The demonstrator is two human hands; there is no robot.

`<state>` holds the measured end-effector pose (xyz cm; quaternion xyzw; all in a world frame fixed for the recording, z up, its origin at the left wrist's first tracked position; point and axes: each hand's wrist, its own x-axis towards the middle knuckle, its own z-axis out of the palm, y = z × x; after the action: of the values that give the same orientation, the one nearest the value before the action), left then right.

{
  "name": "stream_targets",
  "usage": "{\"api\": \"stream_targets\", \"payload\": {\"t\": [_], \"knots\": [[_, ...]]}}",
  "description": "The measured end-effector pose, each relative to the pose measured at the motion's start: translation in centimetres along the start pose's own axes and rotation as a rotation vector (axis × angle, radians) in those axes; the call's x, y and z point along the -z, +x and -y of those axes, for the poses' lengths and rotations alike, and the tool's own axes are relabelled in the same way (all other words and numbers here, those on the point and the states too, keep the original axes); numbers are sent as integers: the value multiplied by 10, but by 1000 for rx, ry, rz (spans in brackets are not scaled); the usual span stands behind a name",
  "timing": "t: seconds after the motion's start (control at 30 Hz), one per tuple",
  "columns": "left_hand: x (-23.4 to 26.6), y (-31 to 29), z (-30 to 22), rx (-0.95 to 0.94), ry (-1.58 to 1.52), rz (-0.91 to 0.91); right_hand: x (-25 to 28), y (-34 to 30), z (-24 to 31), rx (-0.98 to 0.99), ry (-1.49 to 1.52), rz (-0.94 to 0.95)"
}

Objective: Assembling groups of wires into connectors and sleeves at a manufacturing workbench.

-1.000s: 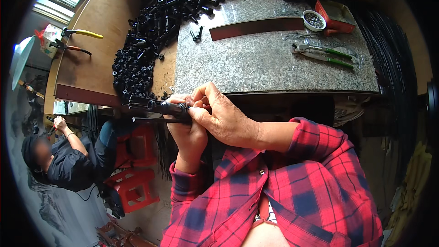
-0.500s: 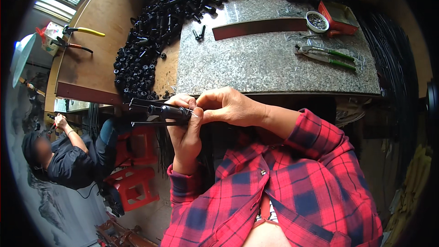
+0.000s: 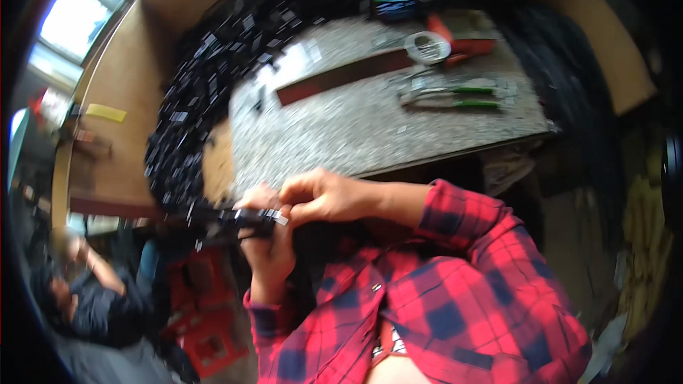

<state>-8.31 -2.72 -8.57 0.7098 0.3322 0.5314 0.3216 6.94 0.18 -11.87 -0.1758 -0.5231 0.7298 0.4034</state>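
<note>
My left hand [image 3: 265, 250] is closed around a black cylindrical part [image 3: 249, 220], held just off the near edge of the bench. Dark thin rods seem to reach leftward from it, smeared by motion. Against the part's right end, the thumb and index finger of my right hand [image 3: 324, 195] are pinched together. Whatever lies between those fingertips is too blurred to make out.
A large heap of black plastic parts [image 3: 192, 110] covers the bench's left and back. On the speckled stone slab [image 3: 299, 139] lie a dark red strip [image 3: 348, 77], a white bowl [image 3: 445, 48] of small bits and green-handled pliers [image 3: 473, 104]. Another person [image 3: 92, 306] sits at left.
The whole view has swung and blurred, with the bench things shifted left in the picture. Both hands stay together at the black part, with the same hold.
</note>
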Motion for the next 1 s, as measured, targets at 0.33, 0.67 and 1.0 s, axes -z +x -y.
{"api": "stream_targets", "payload": {"t": [0.33, 0.67, 1.0], "knots": [[-26, 21, -3, -124, 210, -319, 87, -110, 102, 248, -1139, -448], [-38, 21, 8, 244, -471, -338, 159, -178, 109, -259, -1974, -597], [-29, 1, 31, 281, -361, -52, 150, -160, 88, 79, -2106, -478]]}}
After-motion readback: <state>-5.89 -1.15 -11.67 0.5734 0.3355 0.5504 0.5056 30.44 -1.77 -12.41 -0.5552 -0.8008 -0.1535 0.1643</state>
